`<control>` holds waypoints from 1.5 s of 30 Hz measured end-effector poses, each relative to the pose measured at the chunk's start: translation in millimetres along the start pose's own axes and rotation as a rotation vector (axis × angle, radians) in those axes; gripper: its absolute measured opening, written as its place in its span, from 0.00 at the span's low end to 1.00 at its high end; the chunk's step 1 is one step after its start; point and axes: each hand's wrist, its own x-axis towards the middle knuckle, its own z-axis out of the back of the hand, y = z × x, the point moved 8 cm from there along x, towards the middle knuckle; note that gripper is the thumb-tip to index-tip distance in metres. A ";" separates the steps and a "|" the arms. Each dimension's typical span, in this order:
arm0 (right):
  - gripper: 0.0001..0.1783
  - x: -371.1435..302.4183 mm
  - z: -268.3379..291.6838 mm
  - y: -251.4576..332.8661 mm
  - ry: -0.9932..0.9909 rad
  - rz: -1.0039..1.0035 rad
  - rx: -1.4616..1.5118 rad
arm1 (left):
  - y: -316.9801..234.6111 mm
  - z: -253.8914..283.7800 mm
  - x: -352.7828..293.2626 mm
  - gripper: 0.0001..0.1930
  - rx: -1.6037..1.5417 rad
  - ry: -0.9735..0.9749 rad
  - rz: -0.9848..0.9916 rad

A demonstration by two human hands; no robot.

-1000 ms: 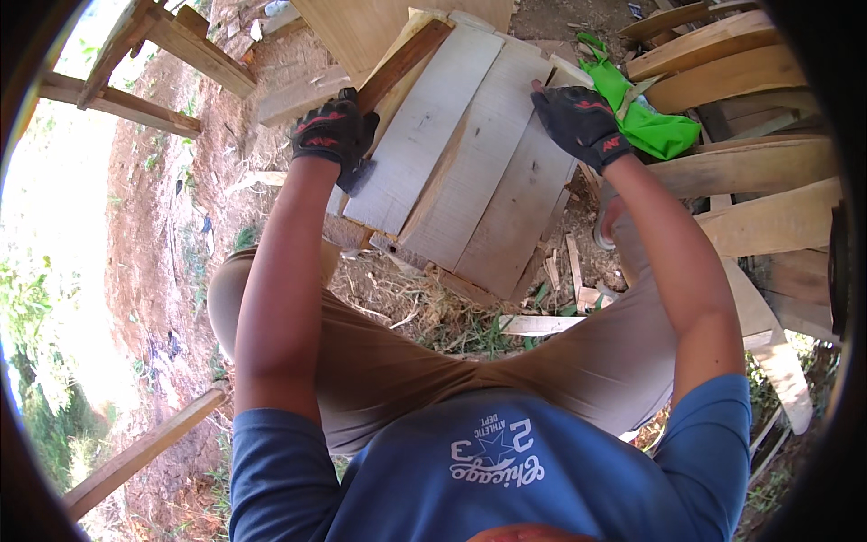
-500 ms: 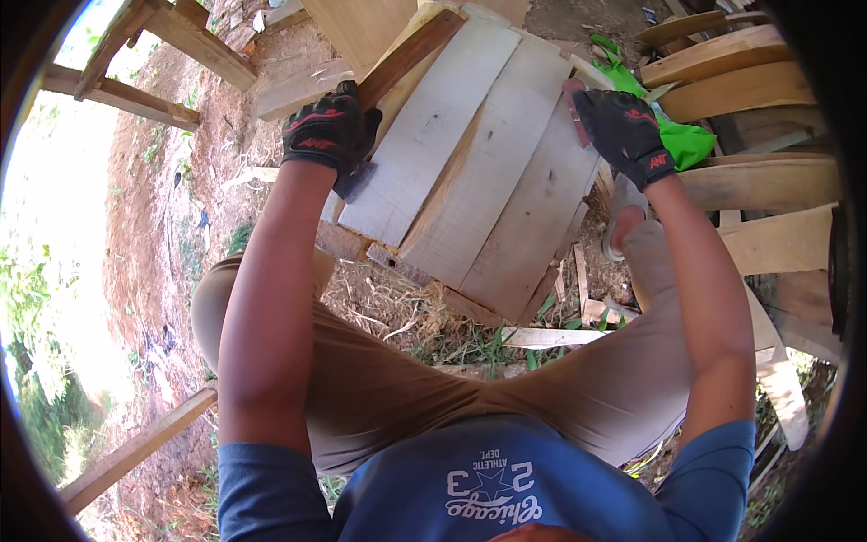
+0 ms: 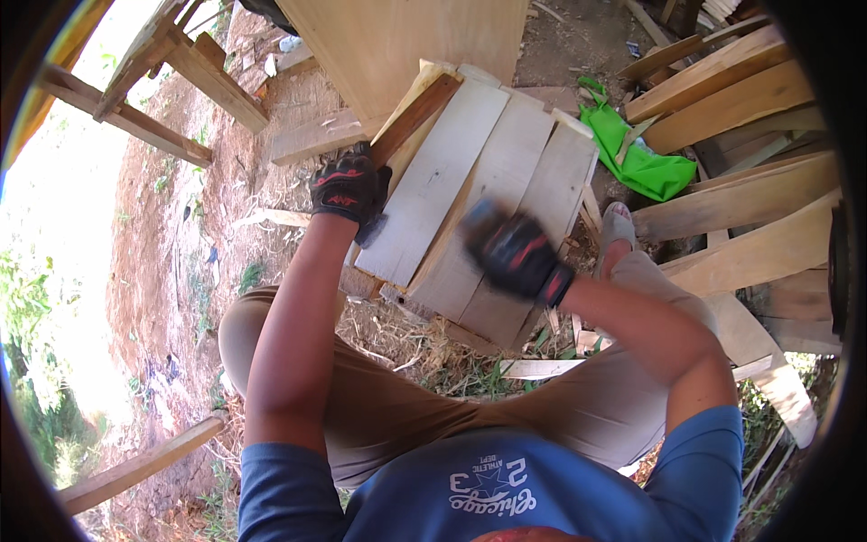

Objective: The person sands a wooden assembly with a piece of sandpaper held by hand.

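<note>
Pale grey-white boards point(image 3: 447, 172) lie side by side as a slanted panel in front of me, with gaps and a yellowish edge between them. My left hand point(image 3: 348, 188), in a black glove with red marks, is closed at the panel's left edge round the lower end of a dark brown wooden strip point(image 3: 417, 117). A dark grey flat piece shows just below that fist; its kind is unclear. Over the lower middle boards, my right hand point(image 3: 519, 256), gloved alike, is blurred by motion. It looks curled round a small bluish-grey thing point(image 3: 485, 217) that I cannot make out.
A large plywood sheet point(image 3: 411, 41) stands beyond the panel. Curved planks point(image 3: 750, 194) are stacked along the right, near a bright green bag point(image 3: 655, 172). Wooden frames point(image 3: 203, 77) stand at the upper left. Shavings and grass point(image 3: 433, 352) cover the ground between my knees.
My right hand has swept from the panel's upper right edge down and left across the boards. My left hand keeps its hold on the strip. The whole view has shifted slightly.
</note>
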 end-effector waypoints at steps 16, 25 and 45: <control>0.07 -13.9 12.3 27.4 -0.103 0.067 0.000 | -1.4 0.8 1.6 0.29 0.031 -0.070 0.010; 0.10 -11.6 -7.5 -98.2 -0.085 -0.199 -0.187 | -9.2 0.8 -3.3 0.35 0.046 0.015 0.005; 0.08 -27.7 8.1 65.4 0.098 0.226 0.075 | 0.2 -0.1 -7.3 0.29 0.004 -0.120 -0.016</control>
